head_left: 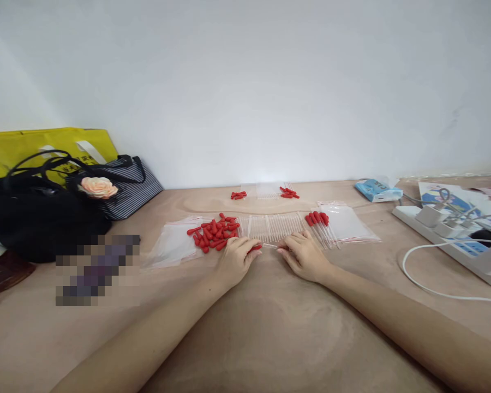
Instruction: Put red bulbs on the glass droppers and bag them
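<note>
My left hand (238, 261) pinches a red rubber bulb (256, 248), its narrow end pointing right. A clear tube (270, 246) lies between the hands, its far end held in the fingers of my right hand (305, 256); whether bulb and tube touch is too small to tell. Just behind the hands is a row of clear tubes (274, 228). Left of it sits a pile of red bulbs (215, 233). Several tubes with red bulbs on them (318, 219) lie right of the row.
Clear plastic bags lie left (174, 243) and right (347, 222). More red bulbs (238, 195) and tubes are near the wall. A power strip (454, 245) with white cables and a blue tissue pack (377, 190) are at right. Black (45, 218) and striped bags (129, 188) stand left.
</note>
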`<state>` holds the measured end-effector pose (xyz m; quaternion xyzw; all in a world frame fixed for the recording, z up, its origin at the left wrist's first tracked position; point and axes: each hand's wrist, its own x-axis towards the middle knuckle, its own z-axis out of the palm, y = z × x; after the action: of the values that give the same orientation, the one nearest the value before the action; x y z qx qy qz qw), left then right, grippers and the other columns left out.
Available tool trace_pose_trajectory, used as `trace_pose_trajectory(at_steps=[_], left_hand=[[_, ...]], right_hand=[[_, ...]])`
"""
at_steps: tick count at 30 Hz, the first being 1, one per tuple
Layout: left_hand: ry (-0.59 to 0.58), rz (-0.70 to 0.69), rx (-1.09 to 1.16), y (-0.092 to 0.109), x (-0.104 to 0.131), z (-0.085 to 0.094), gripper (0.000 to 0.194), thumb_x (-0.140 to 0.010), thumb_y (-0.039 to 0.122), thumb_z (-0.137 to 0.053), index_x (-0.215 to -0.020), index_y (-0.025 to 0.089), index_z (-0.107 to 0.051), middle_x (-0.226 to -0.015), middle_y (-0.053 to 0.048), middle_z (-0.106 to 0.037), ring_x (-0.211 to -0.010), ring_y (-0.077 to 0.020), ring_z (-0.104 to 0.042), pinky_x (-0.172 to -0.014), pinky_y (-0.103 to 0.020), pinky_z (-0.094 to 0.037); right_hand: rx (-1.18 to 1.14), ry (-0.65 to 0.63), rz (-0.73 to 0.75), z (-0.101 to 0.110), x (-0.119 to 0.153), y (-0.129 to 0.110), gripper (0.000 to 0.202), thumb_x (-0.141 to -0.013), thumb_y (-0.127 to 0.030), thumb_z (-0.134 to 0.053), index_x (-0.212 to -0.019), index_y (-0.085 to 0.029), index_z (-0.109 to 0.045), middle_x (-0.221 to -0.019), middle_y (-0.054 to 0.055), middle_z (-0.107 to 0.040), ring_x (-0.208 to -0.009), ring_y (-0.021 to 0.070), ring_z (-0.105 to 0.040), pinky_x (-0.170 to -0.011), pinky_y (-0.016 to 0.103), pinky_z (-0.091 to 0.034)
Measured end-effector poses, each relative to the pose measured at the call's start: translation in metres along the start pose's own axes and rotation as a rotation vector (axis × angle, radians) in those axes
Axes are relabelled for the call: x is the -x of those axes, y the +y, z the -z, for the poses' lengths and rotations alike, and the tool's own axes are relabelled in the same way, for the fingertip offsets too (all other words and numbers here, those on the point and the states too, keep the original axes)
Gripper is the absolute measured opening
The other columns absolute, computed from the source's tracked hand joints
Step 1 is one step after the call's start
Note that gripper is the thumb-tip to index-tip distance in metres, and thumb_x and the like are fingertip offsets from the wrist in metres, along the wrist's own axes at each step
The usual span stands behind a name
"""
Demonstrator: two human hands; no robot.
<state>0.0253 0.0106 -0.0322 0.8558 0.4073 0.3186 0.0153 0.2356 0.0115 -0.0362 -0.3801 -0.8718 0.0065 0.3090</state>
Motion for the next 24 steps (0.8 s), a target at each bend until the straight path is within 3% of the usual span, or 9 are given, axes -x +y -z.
trace_pose_trajectory(at_steps=[10, 19, 24], left_hand=[[0.022, -0.023, -0.005, 0.0039, -0.0002, 0.0023, 0.016, -0.087, 0.026, -0.044, -0.087, 0.018, -0.058, -0.083, -0.001, -0.063, -0.078, -0.0139, -0.056, -0.078, -0.033, -0.032], [0.049, -0.057, 0.008, 0.0049, 0.0012, -0.0005, 0.021, -0.09, 0.026, -0.035, -0.085, 0.018, -0.054, -0.077, 0.001, -0.067, -0.063, -0.0111, -0.057, -0.084, -0.034, -0.027], [-0.02, -0.071, -0.025, 0.0072, 0.002, 0.0025, 0.021, -0.09, 0.024, -0.034, -0.084, 0.018, -0.053, -0.079, 0.0, -0.067, -0.068, -0.0121, -0.057, -0.084, -0.035, -0.026]], right_hand=[[0.067, 0.013, 0.033, -0.0007, 0.0005, -0.002, 0.016, -0.085, -0.023, -0.043, -0.079, -0.016, -0.056, -0.073, 0.003, -0.062, -0.07, 0.0155, -0.05, -0.068, 0.031, -0.024], [0.058, 0.084, 0.161, -0.0039, 0.0004, -0.0046, 0.023, -0.086, -0.023, -0.042, -0.097, -0.018, -0.062, -0.064, 0.002, -0.059, -0.065, 0.0143, -0.044, -0.066, 0.031, -0.023], [0.153, 0.06, 0.215, -0.002, -0.0008, -0.0043, 0.022, -0.086, -0.022, -0.043, -0.091, -0.018, -0.063, -0.06, 0.002, -0.058, -0.066, 0.0152, -0.043, -0.067, 0.032, -0.022]])
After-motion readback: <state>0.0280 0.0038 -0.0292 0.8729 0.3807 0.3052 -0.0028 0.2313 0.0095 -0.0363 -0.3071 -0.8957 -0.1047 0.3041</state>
